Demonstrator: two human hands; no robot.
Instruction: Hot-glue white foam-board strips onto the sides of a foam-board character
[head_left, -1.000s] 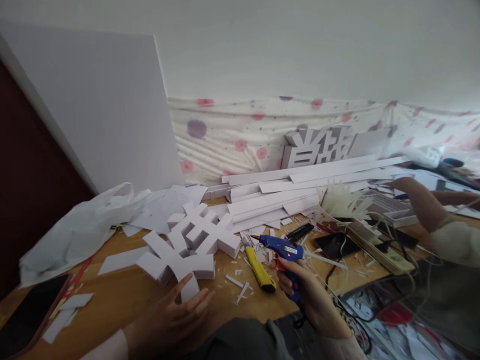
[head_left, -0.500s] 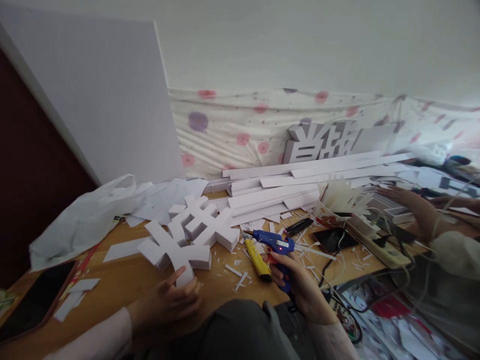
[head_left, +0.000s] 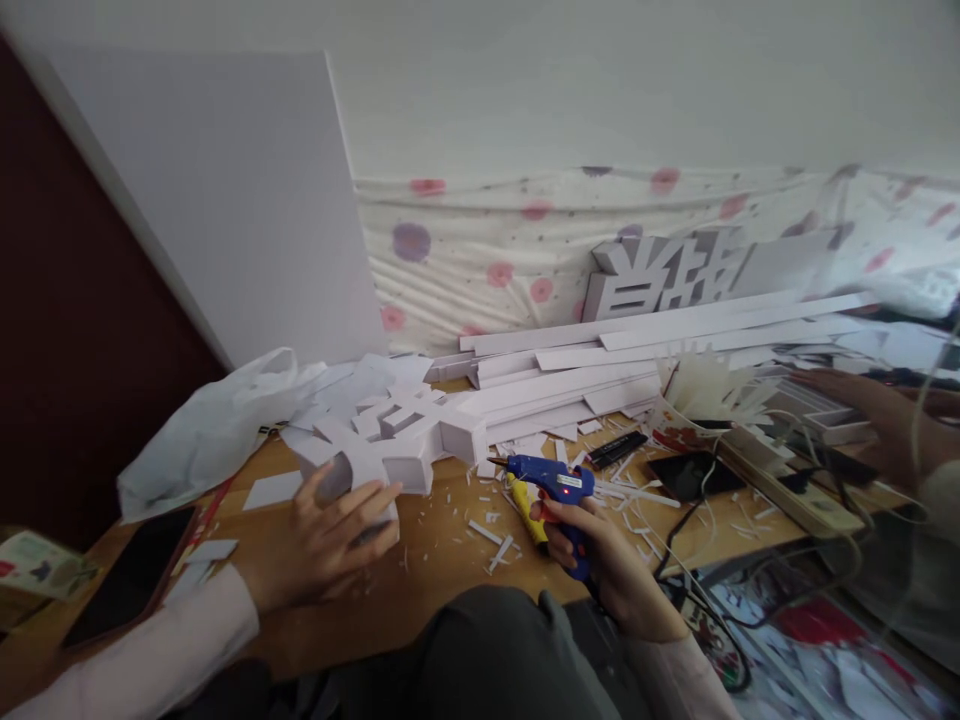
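The left hand [head_left: 330, 537] grasps the near end of a smooth, sharp-cornered white letter [head_left: 366, 457] — at the wooden table's [head_left: 431, 578] left side. The right hand's [head_left: 596, 550] fingers clasp a blue plastic glue gun [head_left: 551, 477].

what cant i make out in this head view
In the head view:
Yellow cutter: partly hidden behind the glue gun and right hand.
White piece: near end partly covered by the left hand.
Label on the gun: too small to read.
Another person's arm: blurred, cut off by the right edge.
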